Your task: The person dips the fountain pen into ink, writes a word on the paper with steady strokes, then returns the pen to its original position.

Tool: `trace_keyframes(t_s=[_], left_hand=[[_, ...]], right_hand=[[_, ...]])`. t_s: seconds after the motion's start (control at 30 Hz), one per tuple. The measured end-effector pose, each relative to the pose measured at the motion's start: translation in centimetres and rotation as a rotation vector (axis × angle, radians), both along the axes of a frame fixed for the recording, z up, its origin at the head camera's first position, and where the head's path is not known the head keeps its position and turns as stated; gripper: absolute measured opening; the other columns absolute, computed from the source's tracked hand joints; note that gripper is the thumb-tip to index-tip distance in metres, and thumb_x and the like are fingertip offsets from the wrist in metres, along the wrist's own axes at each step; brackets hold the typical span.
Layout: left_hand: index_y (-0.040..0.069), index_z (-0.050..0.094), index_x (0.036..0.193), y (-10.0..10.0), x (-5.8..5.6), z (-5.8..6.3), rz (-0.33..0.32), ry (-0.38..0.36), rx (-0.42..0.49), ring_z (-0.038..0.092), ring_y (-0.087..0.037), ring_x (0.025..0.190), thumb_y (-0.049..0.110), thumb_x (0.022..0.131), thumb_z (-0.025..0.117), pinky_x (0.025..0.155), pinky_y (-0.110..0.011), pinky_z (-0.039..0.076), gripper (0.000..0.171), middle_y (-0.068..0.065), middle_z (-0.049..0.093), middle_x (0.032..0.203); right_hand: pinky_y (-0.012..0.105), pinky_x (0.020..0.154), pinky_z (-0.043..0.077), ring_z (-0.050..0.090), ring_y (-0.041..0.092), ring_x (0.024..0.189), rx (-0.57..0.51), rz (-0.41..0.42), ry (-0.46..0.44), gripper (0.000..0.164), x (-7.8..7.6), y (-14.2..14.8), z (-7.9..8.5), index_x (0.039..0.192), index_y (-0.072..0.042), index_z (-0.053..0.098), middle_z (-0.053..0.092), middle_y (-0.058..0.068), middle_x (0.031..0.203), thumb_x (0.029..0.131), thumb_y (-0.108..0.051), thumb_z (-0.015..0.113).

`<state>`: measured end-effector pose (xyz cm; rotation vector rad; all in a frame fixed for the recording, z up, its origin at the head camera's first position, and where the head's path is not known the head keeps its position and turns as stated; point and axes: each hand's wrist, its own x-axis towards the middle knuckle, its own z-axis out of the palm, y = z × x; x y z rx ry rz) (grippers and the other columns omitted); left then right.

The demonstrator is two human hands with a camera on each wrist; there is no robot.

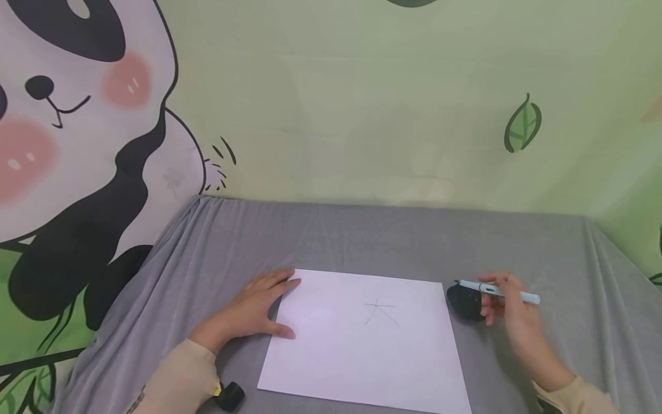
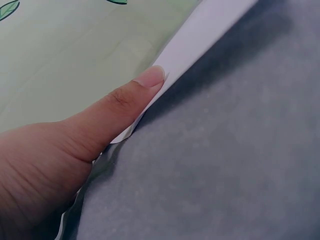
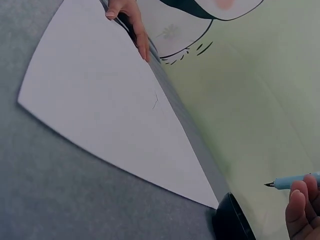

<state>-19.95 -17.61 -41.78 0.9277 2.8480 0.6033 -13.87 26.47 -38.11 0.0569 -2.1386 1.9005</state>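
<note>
A white sheet of paper [image 1: 357,356] lies on grey cloth, bearing a few thin dark strokes [image 1: 380,306] that cross and fan downward. My left hand [image 1: 256,307] rests at its upper left edge, fingers spread; in the left wrist view the thumb [image 2: 120,105] lies on the paper's margin. Right of the sheet, my right hand [image 1: 517,319] holds a light blue fountain pen [image 1: 530,298] between thumb and fingers. Its dark nib [image 3: 270,184] points left, apart from the paper. Below the pen sits a rounded black object [image 1: 464,303], partly hidden by the fingers.
Grey cloth [image 1: 362,236] covers the table and falls in folds at both sides. Near my left sleeve lies a small black object [image 1: 230,397]. Behind the table stands a pale green wall [image 1: 351,115] with a panda picture [image 1: 150,167] and a leaf [image 1: 523,125].
</note>
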Motion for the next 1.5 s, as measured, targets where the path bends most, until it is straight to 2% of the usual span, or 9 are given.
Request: trace_keyframes(t_s=[0.17, 0.43, 0.5, 0.67, 0.77, 1.07, 1.33, 1.5], left_hand=[[0.009, 0.041, 0.146, 0.0, 0.1, 0.1, 0.000, 0.001, 0.007, 0.029, -0.040, 0.143, 0.055, 0.067, 0.080, 0.114, -0.061, 0.023, 0.099, -0.017, 0.032, 0.155], [0.011, 0.039, 0.147, 0.0, -0.1, -0.1, 0.004, -0.012, -0.009, 0.028, -0.038, 0.144, 0.056, 0.067, 0.080, 0.115, -0.060, 0.022, 0.100, -0.016, 0.030, 0.156], [0.011, 0.039, 0.147, 0.0, -0.1, -0.1, 0.004, -0.012, -0.013, 0.028, -0.038, 0.144, 0.056, 0.067, 0.080, 0.115, -0.060, 0.022, 0.100, -0.015, 0.030, 0.156], [0.011, 0.040, 0.147, 0.1, -0.1, -0.1, 0.009, -0.019, -0.012, 0.028, -0.038, 0.144, 0.056, 0.067, 0.080, 0.115, -0.060, 0.022, 0.100, -0.015, 0.030, 0.157], [0.011, 0.040, 0.147, 0.1, -0.1, -0.1, 0.010, -0.020, -0.010, 0.028, -0.038, 0.144, 0.056, 0.067, 0.080, 0.115, -0.059, 0.022, 0.100, -0.015, 0.030, 0.157], [0.011, 0.040, 0.147, 0.0, 0.0, -0.1, 0.009, -0.011, -0.006, 0.028, -0.038, 0.144, 0.055, 0.067, 0.080, 0.115, -0.059, 0.022, 0.100, -0.015, 0.031, 0.156], [0.011, 0.040, 0.147, -0.1, -0.1, -0.1, 0.013, -0.023, -0.003, 0.027, -0.038, 0.144, 0.056, 0.067, 0.080, 0.115, -0.060, 0.021, 0.100, -0.015, 0.030, 0.157], [0.012, 0.039, 0.147, 0.0, -0.1, -0.3, 0.008, -0.022, -0.008, 0.028, -0.038, 0.144, 0.058, 0.067, 0.079, 0.115, -0.060, 0.022, 0.101, -0.015, 0.030, 0.157]], right_hand=[[0.023, 0.042, 0.044, 0.057, 0.008, 0.052, -0.089, -0.001, 0.040, 0.024, 0.2, 0.4, -0.1, 0.093, -0.010, 0.060, 0.061, -0.004, 0.066, 0.103, -0.013, 0.039], [0.021, 0.047, 0.049, 0.064, 0.009, 0.059, -0.164, -0.020, 0.050, 0.013, 0.7, 1.4, -0.3, 0.099, -0.005, 0.066, 0.070, 0.001, 0.075, 0.097, -0.006, 0.054], [0.022, 0.049, 0.050, 0.066, 0.009, 0.063, -0.169, 0.000, 0.057, 0.017, 0.9, 1.7, -0.4, 0.102, -0.005, 0.068, 0.073, 0.001, 0.079, 0.098, -0.007, 0.052], [0.024, 0.051, 0.052, 0.070, 0.011, 0.069, -0.195, 0.063, 0.058, 0.033, 1.2, 2.7, -0.7, 0.108, -0.006, 0.069, 0.075, 0.001, 0.087, 0.104, -0.014, 0.038], [0.024, 0.051, 0.053, 0.071, 0.012, 0.070, -0.205, 0.074, 0.046, 0.036, 1.3, 3.1, -1.0, 0.108, -0.007, 0.070, 0.076, 0.002, 0.088, 0.105, -0.015, 0.035], [0.024, 0.052, 0.054, 0.071, 0.011, 0.069, -0.214, 0.031, 0.047, 0.029, 1.7, 3.9, -2.2, 0.102, -0.009, 0.070, 0.076, 0.001, 0.087, 0.103, -0.013, 0.041], [0.023, 0.053, 0.054, 0.070, 0.009, 0.068, -0.171, -0.052, -0.056, 0.031, 2.4, 4.7, -3.0, 0.098, -0.016, 0.071, 0.075, -0.003, 0.084, 0.102, -0.011, 0.041], [0.023, 0.053, 0.054, 0.070, 0.008, 0.067, -0.137, -0.070, -0.076, 0.032, 2.7, 4.7, -3.3, 0.096, -0.018, 0.071, 0.075, -0.005, 0.083, 0.102, -0.010, 0.041]])
